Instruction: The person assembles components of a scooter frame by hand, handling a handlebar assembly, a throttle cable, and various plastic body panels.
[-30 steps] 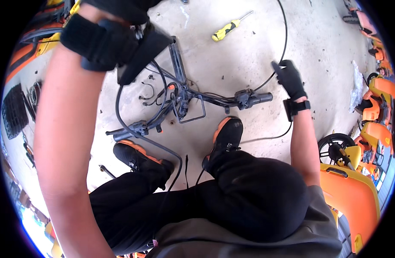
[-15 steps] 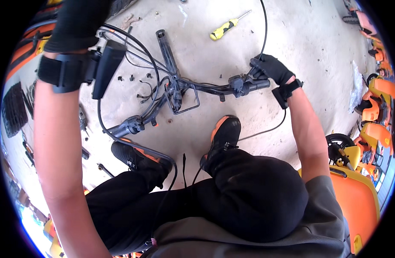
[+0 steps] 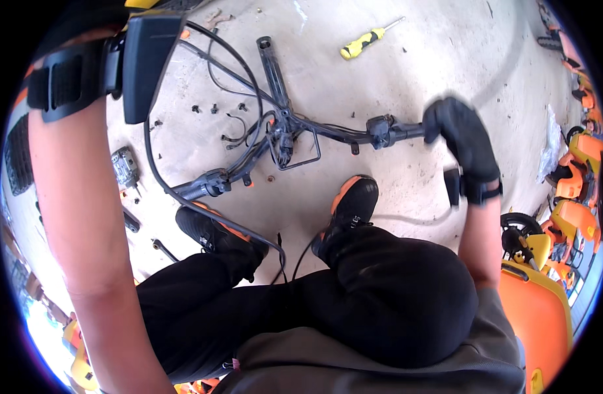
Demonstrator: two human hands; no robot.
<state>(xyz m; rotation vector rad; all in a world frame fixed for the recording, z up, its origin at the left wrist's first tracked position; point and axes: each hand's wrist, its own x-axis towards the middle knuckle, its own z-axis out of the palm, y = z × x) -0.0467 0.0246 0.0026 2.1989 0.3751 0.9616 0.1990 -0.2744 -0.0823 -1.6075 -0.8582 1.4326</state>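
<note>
A dark grey metal handlebar with an upright stem tube [image 3: 283, 131] lay on the pale concrete floor [image 3: 328, 79] in the upper middle of the frame, one arm slanting to the lower left, the other stretching right. At the right end of the bar, the black-gloved right hand [image 3: 460, 134] was curled inward, its fingertips close to the bar's tip; motion blur left it impossible to tell whether its grip pinched anything or touched the bar. A blurred dark cable [image 3: 505, 79] arced from near that hand into the upper right. The black-gloved left hand [image 3: 91, 20] sat in the dark upper left corner, partly cut off, so the state of its grip could not be told. Bundled black cables [image 3: 244, 60] ran from the stem toward the upper left. Small dark bolts [image 3: 214, 108] lay left of the stem, and a yellow-and-black-handled screwdriver [image 3: 360, 46] lay above the bar's right arm. Two black shoes with orange soles [image 3: 356, 200] stood below the handlebar, while orange-and-yellow vehicles [image 3: 570, 180] lined the right edge.
</note>
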